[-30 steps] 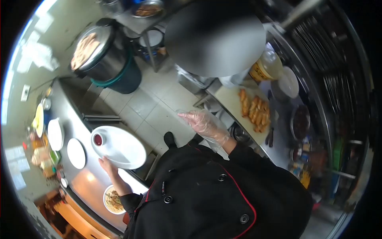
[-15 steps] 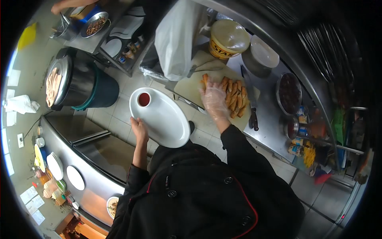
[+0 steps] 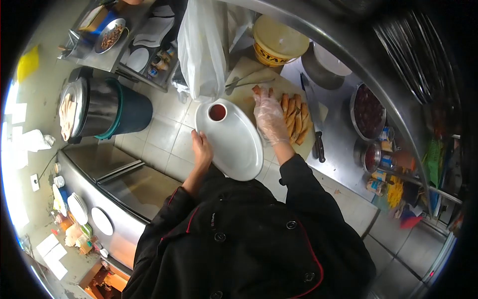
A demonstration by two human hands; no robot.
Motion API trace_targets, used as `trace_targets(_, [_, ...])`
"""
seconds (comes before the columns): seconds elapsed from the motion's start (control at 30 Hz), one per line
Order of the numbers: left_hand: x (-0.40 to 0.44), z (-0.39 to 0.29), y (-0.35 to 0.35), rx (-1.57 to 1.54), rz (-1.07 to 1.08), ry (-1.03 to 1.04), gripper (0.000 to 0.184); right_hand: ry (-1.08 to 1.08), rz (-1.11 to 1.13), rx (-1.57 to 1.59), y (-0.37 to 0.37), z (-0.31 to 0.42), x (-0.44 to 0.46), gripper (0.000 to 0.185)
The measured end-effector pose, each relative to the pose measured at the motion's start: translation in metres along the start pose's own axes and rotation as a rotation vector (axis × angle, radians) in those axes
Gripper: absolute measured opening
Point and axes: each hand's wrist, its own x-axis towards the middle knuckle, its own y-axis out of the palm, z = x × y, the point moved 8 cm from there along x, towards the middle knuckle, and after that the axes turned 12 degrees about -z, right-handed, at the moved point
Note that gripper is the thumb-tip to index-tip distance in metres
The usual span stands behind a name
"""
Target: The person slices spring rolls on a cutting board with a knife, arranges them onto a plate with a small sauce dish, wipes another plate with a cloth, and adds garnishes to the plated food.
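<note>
My left hand, bare, grips the near-left rim of a white oval plate. A small round cup of red sauce sits at the plate's far end; the rest of its surface is bare. Just right of the plate, my right hand wears a clear plastic glove. Its fingers are closed around golden fried rolls, whose ends poke out past the fingertips. More fried rolls lie in rows on the pale cutting board, beside that hand. A dark-handled knife lies along the board's right side.
Tongs lie on the board's far part. Behind stand a yellow bucket and a white bowl. A pan of dark food is at right. A plastic bag hangs ahead; a large bin stands left.
The plate in my left hand has moved right, up close to the cutting board and my right hand. My right hand has closed around rolls at the pile's left side.
</note>
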Motion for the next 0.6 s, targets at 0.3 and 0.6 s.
trace_targets(0.3, [0.011, -0.012, 0.024, -0.019, 0.028, 0.057, 0.024, 0.336, 0.293, 0.249, -0.008, 0.050, -0.066, 0.035])
trace_targets(0.6, [0.018, -0.013, 0.045, -0.134, 0.079, 0.071, 0.031, 0.254, 0.229, 0.194, -0.004, 0.072, -0.052, 0.037])
